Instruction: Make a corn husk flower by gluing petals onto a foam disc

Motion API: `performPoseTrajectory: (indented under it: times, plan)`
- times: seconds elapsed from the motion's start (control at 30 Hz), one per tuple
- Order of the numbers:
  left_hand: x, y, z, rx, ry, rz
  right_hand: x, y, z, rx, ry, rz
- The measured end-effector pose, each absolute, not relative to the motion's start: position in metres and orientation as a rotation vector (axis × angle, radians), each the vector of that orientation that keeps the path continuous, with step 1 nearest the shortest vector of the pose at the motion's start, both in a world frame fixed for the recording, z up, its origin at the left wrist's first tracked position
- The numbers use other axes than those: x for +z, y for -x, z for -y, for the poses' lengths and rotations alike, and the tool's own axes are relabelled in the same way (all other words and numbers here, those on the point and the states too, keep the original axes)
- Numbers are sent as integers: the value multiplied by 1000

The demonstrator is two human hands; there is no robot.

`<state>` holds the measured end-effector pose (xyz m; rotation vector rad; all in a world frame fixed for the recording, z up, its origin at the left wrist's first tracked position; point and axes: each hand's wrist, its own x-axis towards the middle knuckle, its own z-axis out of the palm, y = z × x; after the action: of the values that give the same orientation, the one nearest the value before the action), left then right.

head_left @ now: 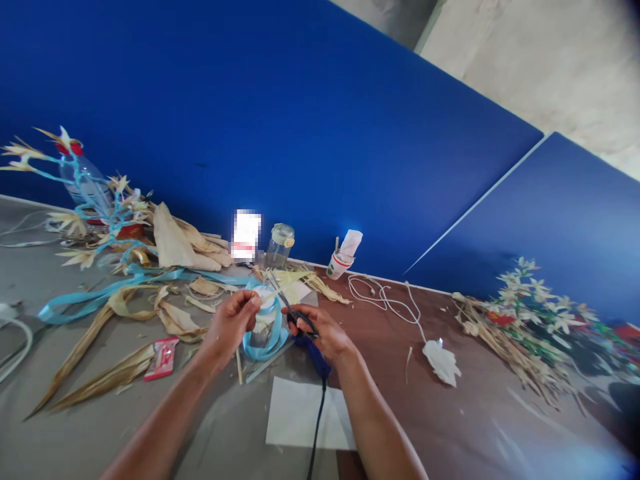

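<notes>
My left hand (236,323) is closed in a pinch on a thin pale strip (267,298), which looks like corn husk. Scissors (306,321) are in my right hand (325,333), their blades pointing up and away, close beside the strip. Whether the blades touch it I cannot tell. Light blue ribbon (275,343) curls on the table beneath my hands. A dark blue tool (319,362) with a black cord lies under my right wrist, and a white sheet of paper (300,417) lies nearer to me.
Dried husks (175,237) and husk flowers on blue stems (117,200) crowd the left. A bottle (280,247), a paper cup (340,262) and a blurred bright phone-like thing (246,233) stand by the blue partition (300,133). White cable (385,293) and white flowers (535,297) are rightward.
</notes>
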<state>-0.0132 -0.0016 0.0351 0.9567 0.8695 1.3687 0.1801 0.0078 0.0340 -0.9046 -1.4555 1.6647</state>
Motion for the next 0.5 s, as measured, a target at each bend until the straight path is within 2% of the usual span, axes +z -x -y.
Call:
performPoseTrajectory:
  times: [0.5]
  plan:
    - [22, 18, -9, 1684, -795, -1061, 25, -169, -4, 1740, 791, 1543]
